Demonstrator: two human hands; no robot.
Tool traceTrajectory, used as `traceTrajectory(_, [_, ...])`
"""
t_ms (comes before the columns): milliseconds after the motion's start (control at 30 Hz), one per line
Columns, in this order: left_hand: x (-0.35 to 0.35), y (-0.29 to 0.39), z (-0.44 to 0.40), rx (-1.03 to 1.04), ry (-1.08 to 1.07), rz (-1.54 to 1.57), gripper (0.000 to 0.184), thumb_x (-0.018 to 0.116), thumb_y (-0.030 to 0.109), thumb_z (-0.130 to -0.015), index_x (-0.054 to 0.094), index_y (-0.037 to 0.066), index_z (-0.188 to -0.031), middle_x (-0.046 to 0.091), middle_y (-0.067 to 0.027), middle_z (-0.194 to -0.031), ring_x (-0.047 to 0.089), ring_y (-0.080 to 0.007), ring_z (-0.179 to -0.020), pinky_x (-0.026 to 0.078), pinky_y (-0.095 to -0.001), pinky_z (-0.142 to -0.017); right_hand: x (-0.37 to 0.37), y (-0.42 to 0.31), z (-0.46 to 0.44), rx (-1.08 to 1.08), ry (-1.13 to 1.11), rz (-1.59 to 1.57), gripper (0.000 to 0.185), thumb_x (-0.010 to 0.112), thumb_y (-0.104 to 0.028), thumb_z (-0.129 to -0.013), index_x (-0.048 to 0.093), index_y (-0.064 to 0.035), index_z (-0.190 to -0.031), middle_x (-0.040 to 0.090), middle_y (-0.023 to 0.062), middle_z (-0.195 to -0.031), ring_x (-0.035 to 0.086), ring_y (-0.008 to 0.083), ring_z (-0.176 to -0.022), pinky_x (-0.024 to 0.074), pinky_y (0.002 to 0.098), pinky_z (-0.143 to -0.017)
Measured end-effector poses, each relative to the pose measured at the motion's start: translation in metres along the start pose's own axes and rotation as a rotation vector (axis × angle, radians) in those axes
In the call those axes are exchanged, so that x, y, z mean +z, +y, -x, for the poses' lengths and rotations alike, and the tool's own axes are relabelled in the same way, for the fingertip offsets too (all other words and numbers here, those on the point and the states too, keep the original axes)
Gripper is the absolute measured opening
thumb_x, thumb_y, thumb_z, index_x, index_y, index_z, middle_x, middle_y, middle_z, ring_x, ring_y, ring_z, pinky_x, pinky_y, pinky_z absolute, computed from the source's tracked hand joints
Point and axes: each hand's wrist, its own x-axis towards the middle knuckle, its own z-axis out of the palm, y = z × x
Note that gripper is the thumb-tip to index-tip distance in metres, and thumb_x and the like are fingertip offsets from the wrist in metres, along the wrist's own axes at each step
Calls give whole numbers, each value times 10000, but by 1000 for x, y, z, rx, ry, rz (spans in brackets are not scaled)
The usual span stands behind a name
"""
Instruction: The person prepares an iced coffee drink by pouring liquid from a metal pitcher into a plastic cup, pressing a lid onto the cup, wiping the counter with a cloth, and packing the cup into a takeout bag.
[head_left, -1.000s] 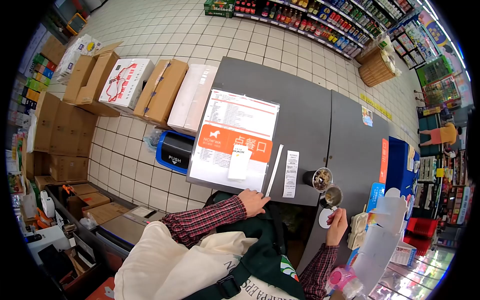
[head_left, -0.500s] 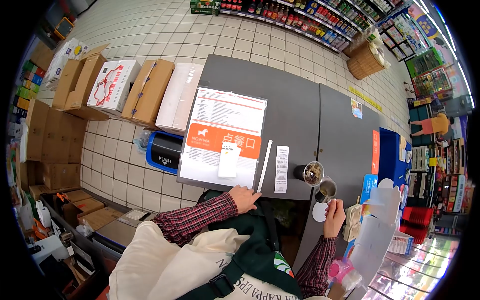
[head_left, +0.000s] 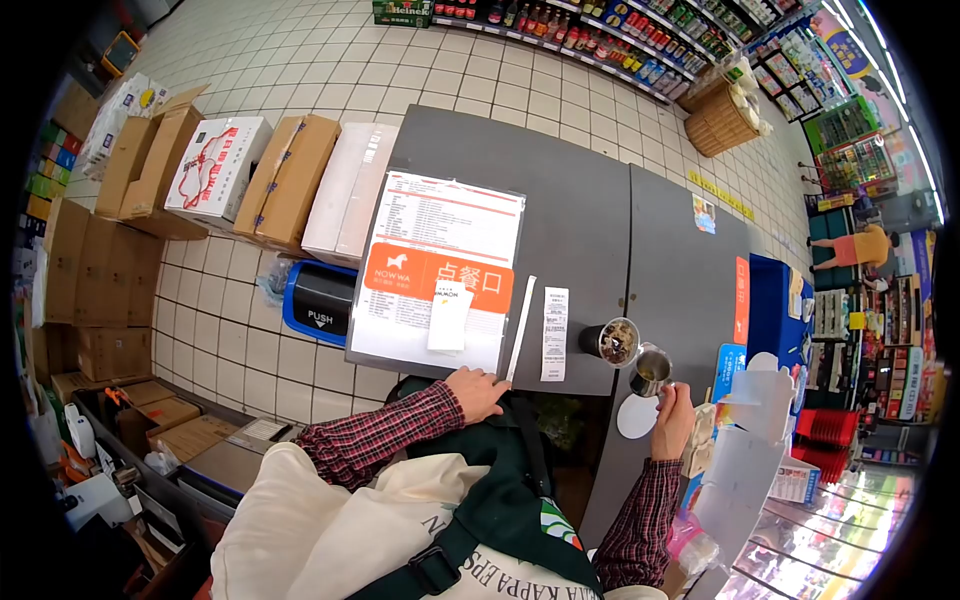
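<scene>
Several brown and white cardboard boxes [head_left: 291,180] are standing on the tiled floor [head_left: 230,290], and a black plastic bin with a blue rim [head_left: 318,303] is sitting just beside the grey surface [head_left: 575,190]. A laminated white sheet with an orange band [head_left: 440,275] is lying there under white paper slips [head_left: 449,318]. The left hand [head_left: 475,393] is resting at the near edge, fingers loosely extended, gripping nothing visible; whether it is touching the long white strip [head_left: 521,328] beside it, I cannot tell. A printed white receipt [head_left: 555,335] is lying next, then a round cup with dark-flecked contents [head_left: 612,343] is standing near a flat white disc [head_left: 637,417]. Just beside that cup, the right hand [head_left: 673,420] is pinching the handle of a small silver metal cup [head_left: 652,370].
</scene>
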Motion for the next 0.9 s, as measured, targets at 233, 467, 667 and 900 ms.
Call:
traceTrajectory(233, [0,1,1,-5,20,-4,523,613,416,-875,517,95,-1277,654,-92,-1022,642,-286,-948,505,-410,-798,-5,-7,-2,23,-1,3,148,511,-138,-973,531,-10,-903,549,117,-667,549,243,-573,423,360,-547])
traceTrajectory(467, [-1,-1,5,-12,28,24,508,618,401,-871,519,97,-1265,657,-112,-995,636,-305,-948,503,-419,-791,-2,0,-2,-27,-28,44,138,553,-134,-948,530,-15,-882,543,144,-667,556,288,-592,426,387,-558])
traceTrajectory(667, [2,-5,3,5,31,60,508,602,402,-881,509,104,-1281,654,-134,-1018,630,-321,-947,504,-417,-785,-5,-1,-8,-113,-57,160,177,558,-193,-947,502,-34,-894,586,181,-806,579,404,-738,445,470,-607])
traceTrajectory(900, [2,-6,3,17,50,42,505,586,420,-892,512,101,-1276,653,-138,-1009,632,-321,-928,507,-416,-786,-11,-8,-16,-171,-99,282,187,517,-200,-967,496,-28,-895,582,169,-818,576,388,-734,444,455,-610])
